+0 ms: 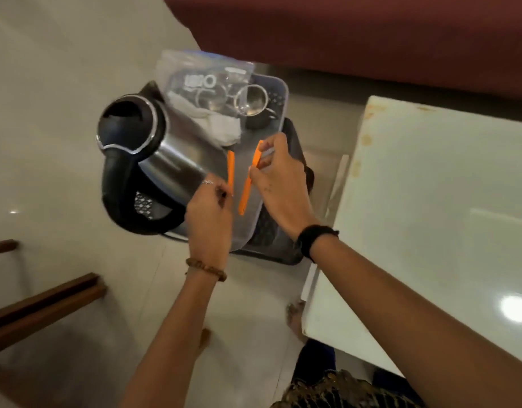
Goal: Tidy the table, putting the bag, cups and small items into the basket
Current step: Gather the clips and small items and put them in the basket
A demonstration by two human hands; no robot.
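Note:
A dark plastic basket (295,160) stands on the floor beside the table. Inside it lie a steel and black electric kettle (141,160) on its side, a clear zip bag (200,81) with a white cloth, and steel cups (250,100) at the far end. A translucent grey sheet or lid (245,228) lies across the basket. My left hand (209,213) pinches one orange stick (230,169) at its near end. My right hand (278,178) grips a second orange stick (249,179) along with a clear thin item, above the basket.
A white glossy table (430,219) with worn edges fills the right side. A dark red sofa (357,33) runs along the top. Wooden furniture legs (44,301) sit at lower left. The floor is pale tile. My feet show below the basket.

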